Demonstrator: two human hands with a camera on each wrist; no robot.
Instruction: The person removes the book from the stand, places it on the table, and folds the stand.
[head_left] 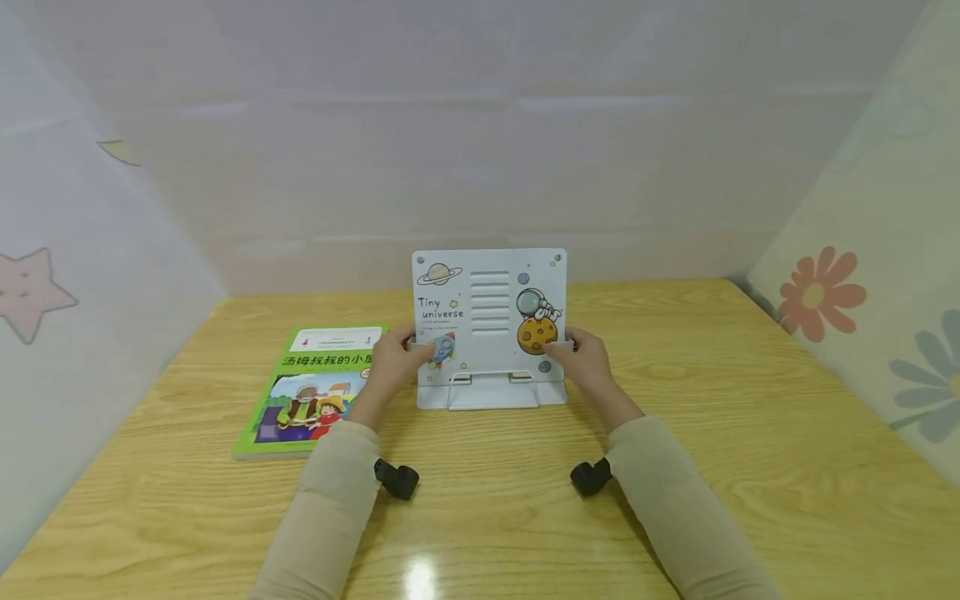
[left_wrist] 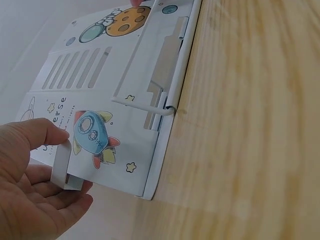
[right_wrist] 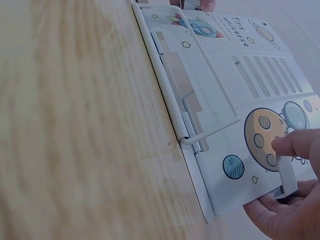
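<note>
A white book stand [head_left: 490, 350] with a "Tiny universe" print, a rocket and an astronaut on a moon stands upright on the table. Slots run down its middle, and a white wire bar [left_wrist: 142, 106] juts out along its foot. My left hand [head_left: 396, 360] grips the stand's left side, thumb on a small white side clip [left_wrist: 61, 164] and fingers behind it. On the opposite side my right hand [head_left: 590, 364] holds the matching clip [right_wrist: 286, 175] the same way, its thumb over the moon picture. Both hands' fingers are partly hidden behind the panel in the head view.
A green picture book [head_left: 313, 392] lies flat to the left, its right side partly behind my left forearm. The wooden table [head_left: 495, 508] reaches back to a pale cloth wall [head_left: 480, 150]. Side walls with flower and star prints flank it.
</note>
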